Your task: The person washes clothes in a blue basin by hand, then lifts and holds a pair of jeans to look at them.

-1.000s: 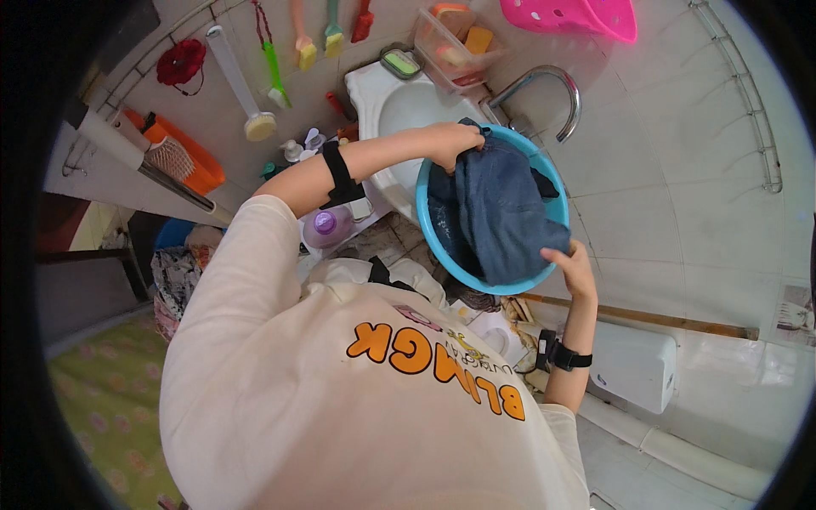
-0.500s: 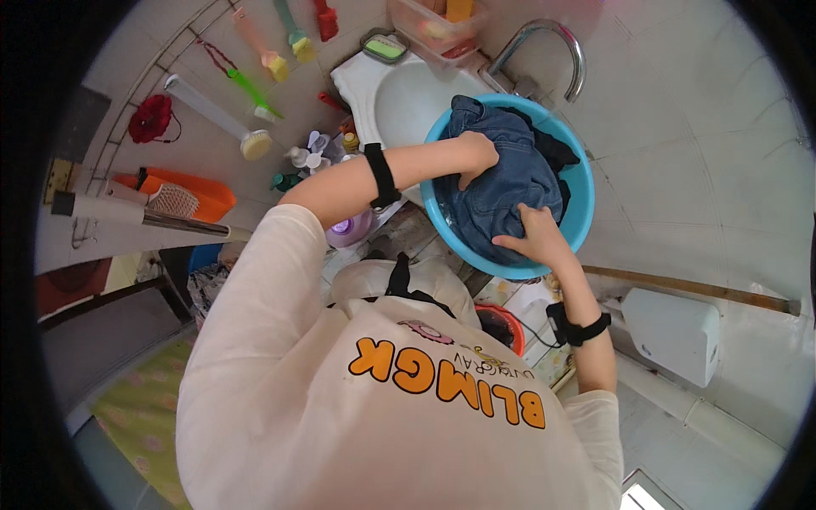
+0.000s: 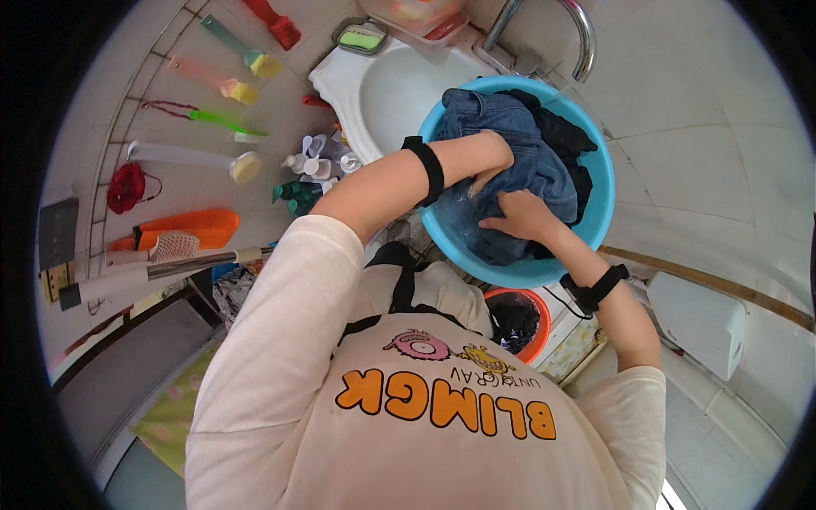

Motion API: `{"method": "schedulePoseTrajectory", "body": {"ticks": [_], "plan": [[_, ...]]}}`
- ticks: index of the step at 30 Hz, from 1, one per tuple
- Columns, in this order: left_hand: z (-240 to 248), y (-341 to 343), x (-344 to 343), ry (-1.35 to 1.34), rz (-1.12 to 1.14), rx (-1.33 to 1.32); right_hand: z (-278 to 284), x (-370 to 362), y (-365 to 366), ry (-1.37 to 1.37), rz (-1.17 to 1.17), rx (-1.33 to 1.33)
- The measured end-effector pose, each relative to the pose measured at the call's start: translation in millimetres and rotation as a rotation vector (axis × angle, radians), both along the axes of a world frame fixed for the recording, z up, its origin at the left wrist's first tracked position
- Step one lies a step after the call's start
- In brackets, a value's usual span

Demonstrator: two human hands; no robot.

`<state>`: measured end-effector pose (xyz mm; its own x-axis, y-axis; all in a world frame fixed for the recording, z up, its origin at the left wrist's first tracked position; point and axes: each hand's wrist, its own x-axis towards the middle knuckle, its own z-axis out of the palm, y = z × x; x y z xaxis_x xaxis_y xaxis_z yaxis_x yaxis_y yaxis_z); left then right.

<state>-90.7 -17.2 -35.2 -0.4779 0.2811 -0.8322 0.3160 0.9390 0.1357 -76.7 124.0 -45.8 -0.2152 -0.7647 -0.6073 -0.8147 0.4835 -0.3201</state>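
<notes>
A light-blue basin holds a soaked blue denim garment and some water. My left hand grips the denim near the basin's left side, its fingers pointing down into the cloth and partly hidden. Just below it, my right hand is closed on a lower fold of the same garment, thumb stuck out to the left. Dark cloth lies along the basin's right side, beside the denim.
The basin rests against a white sink, under a curved metal faucet. Pump bottles stand left of the sink. Several brushes, one of them white, hang on the left wall. A red bucket with dark contents sits below.
My hands have come closer together on the denim, and the right hand's fingers have curled in. The cloth has bunched to the right, showing water at the basin's lower left. The whole view has shifted.
</notes>
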Motion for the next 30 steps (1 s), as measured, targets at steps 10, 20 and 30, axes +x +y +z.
{"method": "schedulePoseTrajectory", "body": {"ticks": [10,20,30], "plan": [[-45.1,2.9,-22.7,0.02,-0.046,-0.006,-14.9,23.5,-23.1,0.248,0.027,0.052],[-96.9,4.9,-27.1,0.181,0.135,0.087,-43.0,34.7,-29.8,0.438,-0.004,0.045],[-36.9,-6.6,-4.2,0.184,0.031,0.133,-9.1,24.8,-18.7,0.297,-0.059,-0.093]]}}
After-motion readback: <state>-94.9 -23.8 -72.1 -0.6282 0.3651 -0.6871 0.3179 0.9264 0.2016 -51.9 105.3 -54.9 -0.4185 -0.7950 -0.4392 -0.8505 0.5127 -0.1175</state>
